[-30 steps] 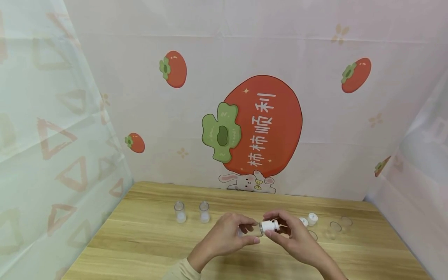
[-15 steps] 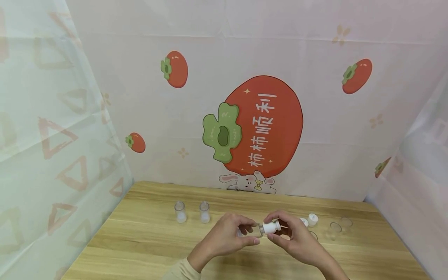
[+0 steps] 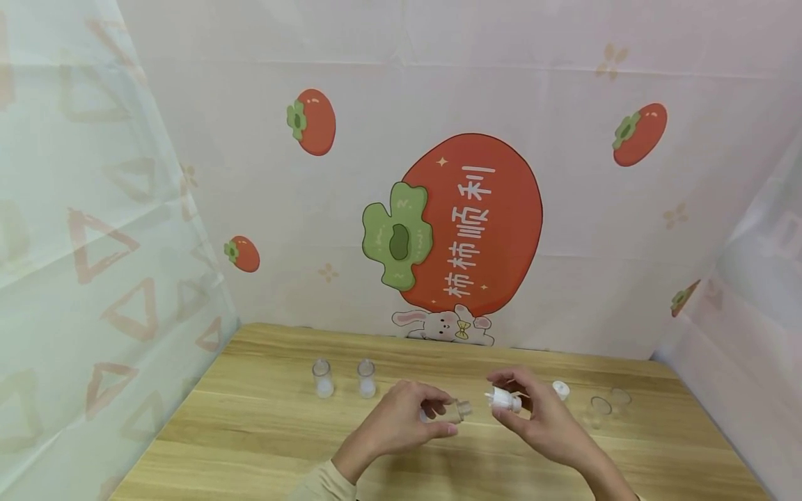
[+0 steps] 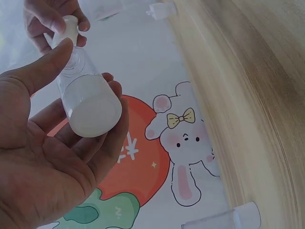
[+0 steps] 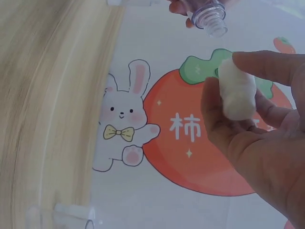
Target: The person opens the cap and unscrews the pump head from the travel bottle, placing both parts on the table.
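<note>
My left hand (image 3: 401, 421) holds a clear bottle (image 3: 452, 412) with its threaded neck pointing right. The left wrist view shows the bottle (image 4: 90, 107) from its white base, with the thumb and fingers around its sides. To the right, my right hand (image 3: 541, 421) pinches a white pump top (image 3: 503, 399) between thumb and fingers. A gap separates the pump top from the bottle. From the right wrist, the white pump top (image 5: 237, 90) sits in the fingers, and the bare bottle neck (image 5: 212, 21) is at the upper edge.
Two more clear bottles, one (image 3: 323, 379) left of the other (image 3: 366, 379), stand at the table's left. On the right are a white pump top (image 3: 560, 391) and clear covers (image 3: 600, 405). Patterned cloth (image 3: 564, 209) hangs behind the wooden table (image 3: 250, 431).
The white pump top was against the bottle's neck and is now apart from it. My right hand has moved right with it, while my left hand still holds the bottle in nearly the same place.
</note>
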`<move>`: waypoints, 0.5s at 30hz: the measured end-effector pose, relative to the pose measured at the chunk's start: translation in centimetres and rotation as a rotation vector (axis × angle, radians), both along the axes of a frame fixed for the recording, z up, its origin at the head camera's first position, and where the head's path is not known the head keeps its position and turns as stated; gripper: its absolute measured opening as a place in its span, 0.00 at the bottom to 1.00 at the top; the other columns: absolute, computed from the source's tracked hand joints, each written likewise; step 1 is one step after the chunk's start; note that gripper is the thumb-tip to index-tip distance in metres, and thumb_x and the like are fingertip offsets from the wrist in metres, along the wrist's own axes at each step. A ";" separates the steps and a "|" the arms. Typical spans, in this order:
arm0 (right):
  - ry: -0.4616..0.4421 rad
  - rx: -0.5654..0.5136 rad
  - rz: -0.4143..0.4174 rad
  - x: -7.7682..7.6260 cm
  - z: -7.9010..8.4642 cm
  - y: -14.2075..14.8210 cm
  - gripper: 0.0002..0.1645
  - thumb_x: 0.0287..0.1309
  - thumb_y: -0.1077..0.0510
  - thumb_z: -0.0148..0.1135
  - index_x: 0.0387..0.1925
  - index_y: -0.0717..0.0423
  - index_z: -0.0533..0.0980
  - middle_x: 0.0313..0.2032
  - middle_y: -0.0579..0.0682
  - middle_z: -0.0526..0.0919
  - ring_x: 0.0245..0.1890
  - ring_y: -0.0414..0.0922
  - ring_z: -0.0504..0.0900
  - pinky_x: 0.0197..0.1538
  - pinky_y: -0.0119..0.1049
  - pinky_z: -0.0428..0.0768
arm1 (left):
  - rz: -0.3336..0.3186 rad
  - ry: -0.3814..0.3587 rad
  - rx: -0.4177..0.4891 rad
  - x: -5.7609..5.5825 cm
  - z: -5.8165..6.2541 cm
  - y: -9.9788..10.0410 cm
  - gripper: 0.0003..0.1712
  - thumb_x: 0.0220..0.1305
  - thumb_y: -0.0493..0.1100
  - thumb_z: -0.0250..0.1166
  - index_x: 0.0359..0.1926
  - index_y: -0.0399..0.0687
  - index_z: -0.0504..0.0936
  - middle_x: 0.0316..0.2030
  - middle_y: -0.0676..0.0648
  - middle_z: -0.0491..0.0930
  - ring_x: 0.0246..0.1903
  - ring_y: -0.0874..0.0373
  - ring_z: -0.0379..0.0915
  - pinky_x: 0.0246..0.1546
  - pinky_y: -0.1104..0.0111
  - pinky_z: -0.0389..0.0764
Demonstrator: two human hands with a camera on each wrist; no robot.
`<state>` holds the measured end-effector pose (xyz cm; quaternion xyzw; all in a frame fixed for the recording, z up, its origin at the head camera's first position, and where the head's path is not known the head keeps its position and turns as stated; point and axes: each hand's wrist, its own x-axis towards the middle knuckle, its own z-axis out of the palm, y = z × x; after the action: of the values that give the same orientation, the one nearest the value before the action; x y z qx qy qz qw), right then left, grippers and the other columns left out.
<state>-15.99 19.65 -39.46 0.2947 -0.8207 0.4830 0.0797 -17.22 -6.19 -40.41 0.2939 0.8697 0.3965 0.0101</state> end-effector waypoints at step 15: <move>-0.028 0.126 -0.167 -1.4 -1.1 0.7 0.17 0.53 0.67 0.75 0.46 0.57 0.82 0.39 0.45 0.83 0.38 0.42 0.81 0.40 0.35 0.82 | 0.054 -0.034 0.078 0.0 -0.2 -0.6 0.19 0.57 0.47 0.78 0.47 0.43 0.88 0.38 0.52 0.86 0.36 0.65 0.78 0.41 0.66 0.83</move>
<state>-17.37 20.38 -40.52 0.2229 -0.8722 0.4262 0.0894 -17.25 -6.81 -40.59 0.2638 0.8609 0.4350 0.0027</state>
